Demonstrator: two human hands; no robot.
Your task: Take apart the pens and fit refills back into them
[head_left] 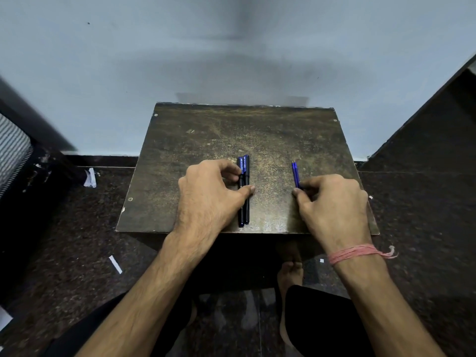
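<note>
Two dark pens (pixel 244 202) with blue caps lie side by side, pointing away from me, near the middle of a worn brown table (pixel 206 130). My left hand (pixel 208 197) rests on them, thumb and fingers pinching their middle. To the right, two thin blue refills (pixel 295 173) lie together on the table. My right hand (pixel 332 202) pinches their near ends between thumb and fingertips; the near ends are hidden under the fingers.
The table stands against a pale blue wall (pixel 231 60). Dark speckled floor lies all around, with scraps of white paper (pixel 90 177) at the left. My bare feet (pixel 289 274) show under the table's front edge. A red thread (pixel 353 253) circles my right wrist.
</note>
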